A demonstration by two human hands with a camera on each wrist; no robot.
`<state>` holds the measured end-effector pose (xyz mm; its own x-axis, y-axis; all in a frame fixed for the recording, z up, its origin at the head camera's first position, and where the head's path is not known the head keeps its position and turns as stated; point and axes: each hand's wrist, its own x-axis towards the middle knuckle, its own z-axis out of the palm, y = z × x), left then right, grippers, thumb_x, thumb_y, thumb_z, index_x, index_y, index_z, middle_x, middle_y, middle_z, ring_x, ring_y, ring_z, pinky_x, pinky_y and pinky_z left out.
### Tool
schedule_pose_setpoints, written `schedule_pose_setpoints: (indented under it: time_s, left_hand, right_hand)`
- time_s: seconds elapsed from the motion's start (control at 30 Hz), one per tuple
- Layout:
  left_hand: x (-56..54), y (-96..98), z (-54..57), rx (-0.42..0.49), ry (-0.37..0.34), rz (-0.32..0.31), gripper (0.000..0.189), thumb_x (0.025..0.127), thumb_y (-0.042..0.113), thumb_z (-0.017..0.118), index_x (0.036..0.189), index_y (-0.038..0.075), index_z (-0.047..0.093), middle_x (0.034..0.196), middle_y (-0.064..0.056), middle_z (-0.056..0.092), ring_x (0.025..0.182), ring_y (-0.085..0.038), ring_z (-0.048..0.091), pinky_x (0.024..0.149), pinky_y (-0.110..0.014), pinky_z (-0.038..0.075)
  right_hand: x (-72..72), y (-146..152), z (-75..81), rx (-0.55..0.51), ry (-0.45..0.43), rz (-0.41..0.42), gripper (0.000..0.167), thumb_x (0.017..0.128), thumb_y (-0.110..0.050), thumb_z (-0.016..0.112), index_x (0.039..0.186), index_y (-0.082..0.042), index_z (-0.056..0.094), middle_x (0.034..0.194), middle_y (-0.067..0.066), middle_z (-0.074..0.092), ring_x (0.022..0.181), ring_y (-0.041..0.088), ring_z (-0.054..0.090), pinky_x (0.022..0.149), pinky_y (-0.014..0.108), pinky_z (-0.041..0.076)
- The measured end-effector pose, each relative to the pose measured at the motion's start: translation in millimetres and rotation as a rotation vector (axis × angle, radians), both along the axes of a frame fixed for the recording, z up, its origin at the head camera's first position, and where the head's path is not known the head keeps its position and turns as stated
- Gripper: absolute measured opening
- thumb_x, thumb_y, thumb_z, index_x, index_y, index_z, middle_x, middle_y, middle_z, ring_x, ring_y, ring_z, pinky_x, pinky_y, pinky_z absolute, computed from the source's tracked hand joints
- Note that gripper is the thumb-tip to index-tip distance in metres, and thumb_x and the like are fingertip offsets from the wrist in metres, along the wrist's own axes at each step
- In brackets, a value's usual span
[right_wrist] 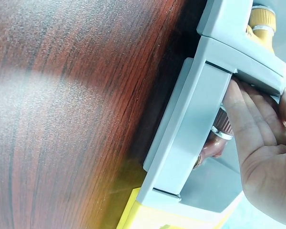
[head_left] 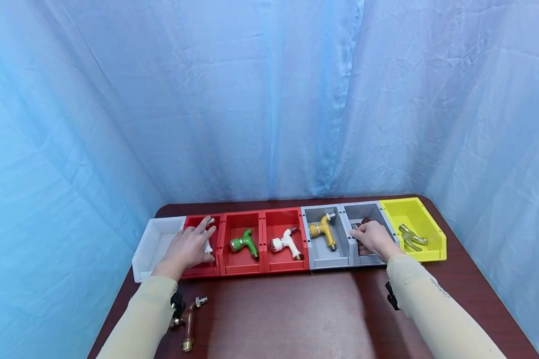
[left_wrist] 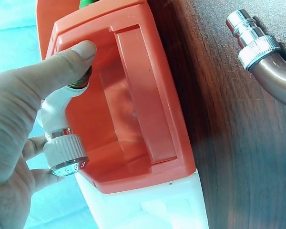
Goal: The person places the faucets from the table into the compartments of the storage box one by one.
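My left hand (head_left: 186, 249) reaches over the leftmost red bin (head_left: 201, 270), thumb and fingers spread on either side of a white tap (left_wrist: 55, 112). The left wrist view shows its thumb over the tap's threaded end, and other fingers behind the white ridged knob. My right hand (head_left: 374, 238) dips into the right-hand grey bin (right_wrist: 195, 124). Its straight fingers (right_wrist: 260, 114) lie along the dividing wall, beside a brown tap (right_wrist: 215, 143) with a ridged knob. The hand covers part of that tap.
Side by side stand a white bin (head_left: 140, 255), red bins with a green tap (head_left: 247, 243) and another white tap (head_left: 289, 245), a grey bin with a yellow tap (head_left: 326, 232), and a yellow bin (head_left: 437, 239) with a metal tap. A bronze tap (head_left: 189, 324) lies on the table.
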<state>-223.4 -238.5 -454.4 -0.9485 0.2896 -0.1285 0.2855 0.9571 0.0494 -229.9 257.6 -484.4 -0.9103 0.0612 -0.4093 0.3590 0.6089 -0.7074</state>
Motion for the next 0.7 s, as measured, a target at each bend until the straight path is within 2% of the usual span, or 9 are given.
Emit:
schedule_pose_setpoints:
  time_s: [0.27, 0.5, 0.7]
  left_hand:
    - [-5.8, -2.0, -5.1, 0.001, -0.004, -0.009, 0.097, 0.074, 0.04, 0.09, 0.156, 0.014, 0.044, 0.167, -0.018, 0.025, 0.136, -0.048, 0.046, 0.112, -0.068, 0.035]
    - [-5.2, -2.6, -7.6, 0.008, -0.015, -0.009, 0.098, 0.074, 0.039, 0.091, 0.156, 0.016, 0.044, 0.168, -0.016, 0.024, 0.139, -0.046, 0.043, 0.114, -0.069, 0.032]
    - [3.0, -9.9, -6.9, -0.003, 0.009, -0.037, 0.095, 0.074, 0.037, 0.091, 0.155, 0.015, 0.046, 0.165, -0.018, 0.032, 0.137, -0.046, 0.044, 0.11, -0.062, 0.043]
  right_hand:
    - [1.6, -0.4, 0.5, 0.004, 0.015, 0.011, 0.028, 0.105, -0.023, 0.058, 0.099, 0.003, 0.067, 0.086, 0.011, 0.064, 0.074, 0.022, 0.069, 0.067, 0.038, 0.062]
    - [1.9, 1.2, -0.4, 0.023, 0.011, 0.016, 0.03, 0.105, -0.025, 0.058, 0.104, 0.003, 0.068, 0.088, 0.012, 0.064, 0.078, 0.025, 0.069, 0.068, 0.037, 0.062]
    - [1.1, 1.0, -0.3, 0.023, 0.002, 0.012, 0.031, 0.105, -0.026, 0.058, 0.108, 0.003, 0.067, 0.092, 0.013, 0.064, 0.078, 0.023, 0.068, 0.069, 0.037, 0.062]
